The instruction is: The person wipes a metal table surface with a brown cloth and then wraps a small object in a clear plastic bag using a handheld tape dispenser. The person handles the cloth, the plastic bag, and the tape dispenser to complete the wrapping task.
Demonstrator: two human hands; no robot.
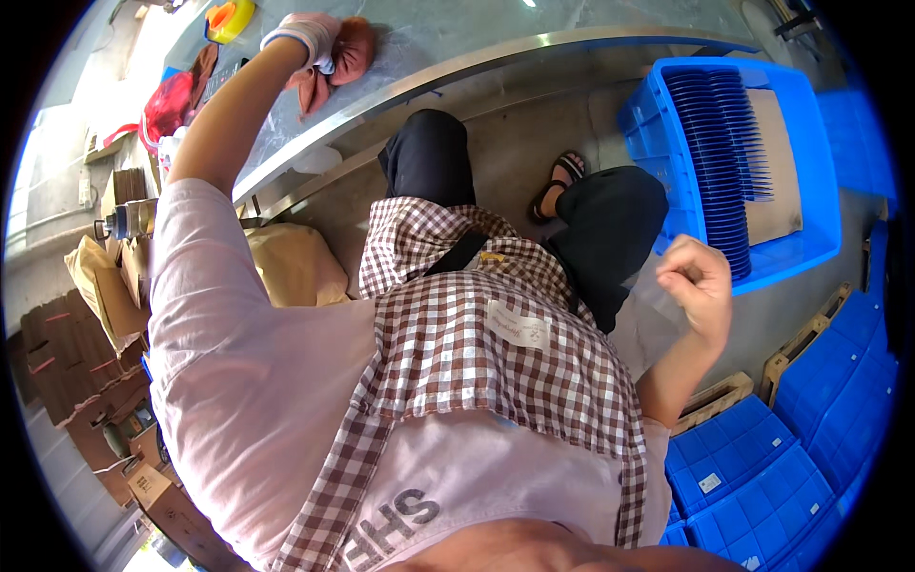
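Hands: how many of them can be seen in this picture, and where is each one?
2. The gloved left hand is on a reddish cloth on the table; the right hand is curled near the open crate. No others show.

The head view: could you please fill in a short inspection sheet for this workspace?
Surface: grey worktable with a bright metal edge, upper left.
Job's things: crumpled reddish-pink cloth on the worktable.
Clutter: shiny red bundle and yellow-and-orange rounded object, left of the cloth.
Grippers: left hand, in a pale pinkish glove, on the cloth, grip unclear; right hand, bare, loosely curled, no held item visible.
Cables: none clearly made out.
Surroundings: blue plastic crate holding rows of thin dark plates, near the right hand; blue plastic boxes lower right; brown cardboard box lower left.
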